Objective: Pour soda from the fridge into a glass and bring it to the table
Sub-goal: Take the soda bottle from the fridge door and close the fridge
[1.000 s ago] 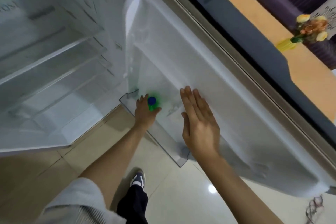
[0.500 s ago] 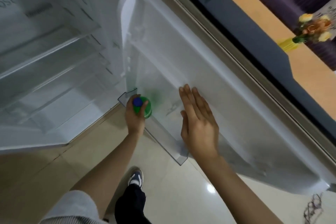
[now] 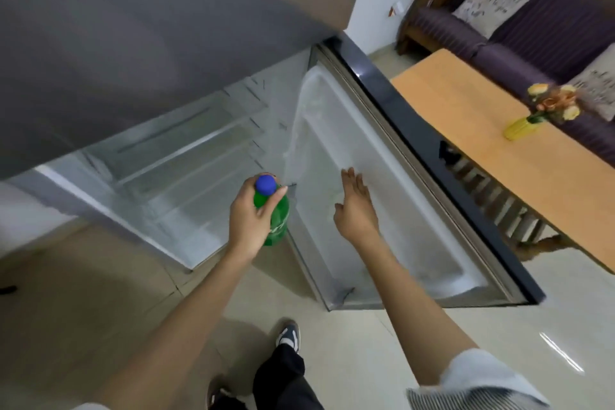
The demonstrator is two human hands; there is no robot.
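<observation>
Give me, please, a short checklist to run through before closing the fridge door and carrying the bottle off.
1. Soda bottle gripped near its neck by the left hand: ok.
2. Blue cap on the bottle: ok; tightness cannot tell.
3. Bottle out of the door bin: ok.
4. Right hand open and free, against the fridge door: ok.
5. Door closed: not ok, it stands wide open.
6. Glass available: cannot tell, none in view.

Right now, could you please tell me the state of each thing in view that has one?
Fridge door: open.
Soda bottle: capped, upright, out of the door shelf.
Left hand: grip closed on bottle neck.
Right hand: open, empty.
Vase: upright on table.
</observation>
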